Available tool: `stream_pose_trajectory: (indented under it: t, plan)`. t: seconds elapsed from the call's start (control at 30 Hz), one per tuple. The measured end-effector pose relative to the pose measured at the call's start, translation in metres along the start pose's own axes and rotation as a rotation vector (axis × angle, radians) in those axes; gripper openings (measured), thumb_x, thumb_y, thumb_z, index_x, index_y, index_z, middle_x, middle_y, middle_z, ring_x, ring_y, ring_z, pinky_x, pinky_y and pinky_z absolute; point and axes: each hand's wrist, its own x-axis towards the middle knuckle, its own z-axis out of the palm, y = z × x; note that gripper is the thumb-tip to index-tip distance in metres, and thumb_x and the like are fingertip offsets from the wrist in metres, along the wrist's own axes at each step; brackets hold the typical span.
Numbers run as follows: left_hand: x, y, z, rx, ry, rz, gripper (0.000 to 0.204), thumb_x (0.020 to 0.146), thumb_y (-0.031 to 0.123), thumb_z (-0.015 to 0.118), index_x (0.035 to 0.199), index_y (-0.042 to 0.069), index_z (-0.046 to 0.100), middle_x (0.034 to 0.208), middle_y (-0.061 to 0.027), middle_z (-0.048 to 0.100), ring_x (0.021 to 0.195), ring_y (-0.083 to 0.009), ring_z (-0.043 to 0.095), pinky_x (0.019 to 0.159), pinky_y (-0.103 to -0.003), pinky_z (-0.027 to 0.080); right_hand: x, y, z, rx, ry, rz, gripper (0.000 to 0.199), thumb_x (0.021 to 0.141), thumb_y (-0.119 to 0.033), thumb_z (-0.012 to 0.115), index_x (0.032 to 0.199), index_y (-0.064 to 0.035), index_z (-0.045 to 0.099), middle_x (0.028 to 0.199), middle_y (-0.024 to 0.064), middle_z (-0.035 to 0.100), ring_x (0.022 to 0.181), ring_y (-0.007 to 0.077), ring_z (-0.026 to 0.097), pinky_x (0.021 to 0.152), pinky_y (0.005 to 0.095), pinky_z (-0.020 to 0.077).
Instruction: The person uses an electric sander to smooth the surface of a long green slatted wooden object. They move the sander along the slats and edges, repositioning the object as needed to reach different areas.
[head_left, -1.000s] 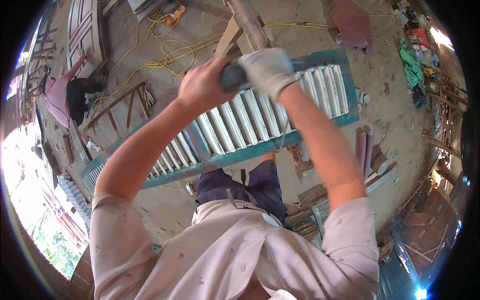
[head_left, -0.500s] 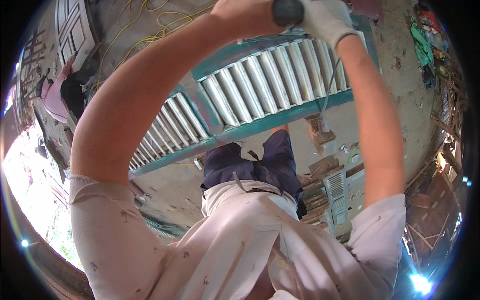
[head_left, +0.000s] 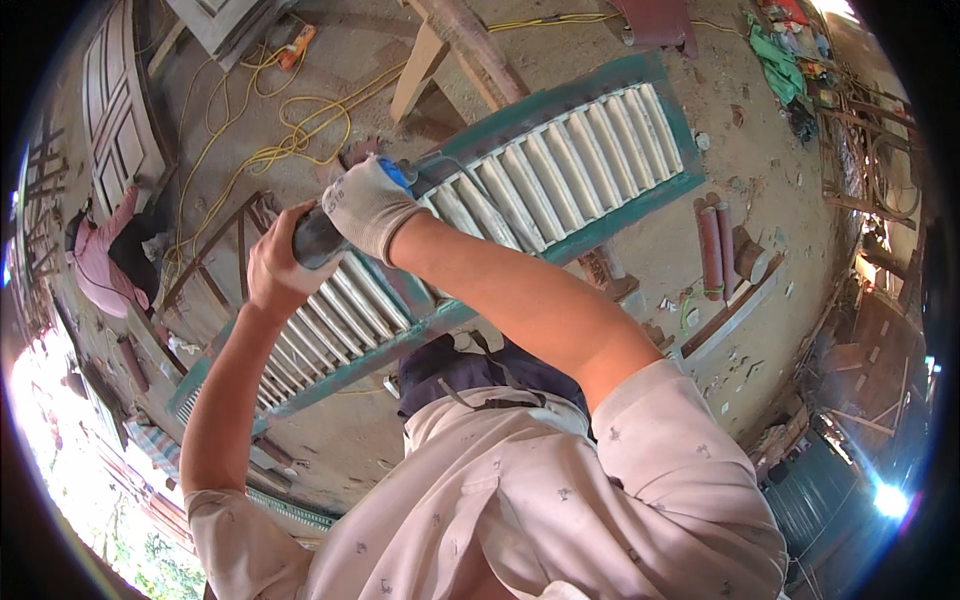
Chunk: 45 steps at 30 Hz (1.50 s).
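- The bare left hand (head_left: 270,265) and gloved right hand (head_left: 368,208) have swung leftward, both wrapped around a dark, rounded handheld tool (head_left: 314,238); the work probably now centres near the panel's middle cross rail.
- The long green-framed louvred panel with whitish slats (head_left: 548,182) extends under and either side of the hands — their grip hides whether the tool touches it.
- Beyond the hands: a looped yellow cable (head_left: 268,157) and pale wooden prop (head_left: 420,72); far left, a co-worker in pink (head_left: 108,265).

Dark tool (head_left: 318,238) now farther left along shutter (head_left: 545,185).
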Motion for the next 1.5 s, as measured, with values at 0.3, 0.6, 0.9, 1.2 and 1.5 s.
stream_pose_trajectory:
  t: [0.3,0.6,0.9,1.2,1.5]
  plan:
    - [0.113,0.097,0.069,0.106,0.017,0.004,0.062,0.077,0.033,0.095,0.131,0.016,0.069,0.116,-0.0136,0.08,0.103,-0.0396,0.079,0.088,-0.051,0.064,-0.064,0.157,-0.025,-0.011,0.075,0.112,0.017,0.098,-0.021,0.065,0.097,-0.0181,0.081,0.096,0.0101,0.084,0.097,0.0295,0.083,0.083,0.0462,0.0639]
    - [0.258,0.203,0.143,0.046,0.158,0.27,0.055,0.079,0.037,0.093,0.124,0.016,0.069,0.095,-0.0155,0.082,0.089,-0.0434,0.08,0.08,-0.054,0.065,-0.132,0.331,-0.06,-0.199,0.086,0.29,0.02,0.096,-0.026,0.068,0.103,-0.0183,0.085,0.106,0.0093,0.085,0.104,0.0309,0.082,0.087,0.0483,0.0647]
    - [0.238,0.185,0.11,0.033,-0.02,0.107,0.057,0.079,0.038,0.094,0.124,0.016,0.067,0.095,-0.0162,0.081,0.09,-0.0449,0.079,0.079,-0.056,0.064,-0.109,0.293,-0.056,-0.171,0.111,0.321,0.022,0.09,-0.033,0.073,0.098,-0.0183,0.088,0.103,0.0135,0.085,0.101,0.0328,0.083,0.086,0.0493,0.0638]
    - [0.081,0.071,0.05,0.094,0.01,0.007,0.069,0.075,0.03,0.1,0.133,0.015,0.066,0.112,-0.0179,0.081,0.102,-0.0421,0.08,0.086,-0.051,0.064,-0.042,0.108,-0.019,-0.005,0.075,0.116,0.019,0.097,-0.024,0.069,0.102,-0.0183,0.086,0.1,0.0058,0.085,0.095,0.0271,0.083,0.076,0.0477,0.0612]
    - [0.095,0.099,0.065,0.067,0.056,-0.045,0.068,0.075,0.029,0.1,0.132,0.013,0.068,0.113,-0.0183,0.081,0.104,-0.0429,0.079,0.088,-0.05,0.064,-0.052,0.139,-0.021,-0.013,0.094,0.038,0.019,0.097,-0.025,0.068,0.1,-0.02,0.087,0.097,0.0037,0.085,0.095,0.0263,0.083,0.076,0.0461,0.0616]
